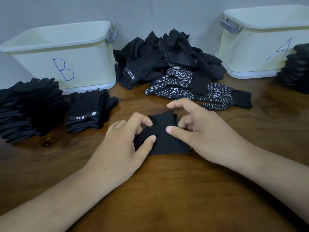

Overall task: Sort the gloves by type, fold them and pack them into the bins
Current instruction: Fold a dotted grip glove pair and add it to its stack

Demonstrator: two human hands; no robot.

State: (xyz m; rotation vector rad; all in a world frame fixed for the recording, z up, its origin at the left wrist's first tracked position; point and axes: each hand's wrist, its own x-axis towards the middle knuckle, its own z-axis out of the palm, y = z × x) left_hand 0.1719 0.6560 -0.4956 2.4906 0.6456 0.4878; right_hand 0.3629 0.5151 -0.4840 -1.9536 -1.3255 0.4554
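Glove mid-fold between both hands
The black glove [167, 144] lies on the table [167, 195], long axis pointing away; left hand [123, 144] and right hand [205, 136] pinch opposite edges, equally near.

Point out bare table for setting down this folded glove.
Free: table right of the right hand, in front of bin A; also near-left, before the stacks. Crowded: loose pile between the bins, stacks before bin B.
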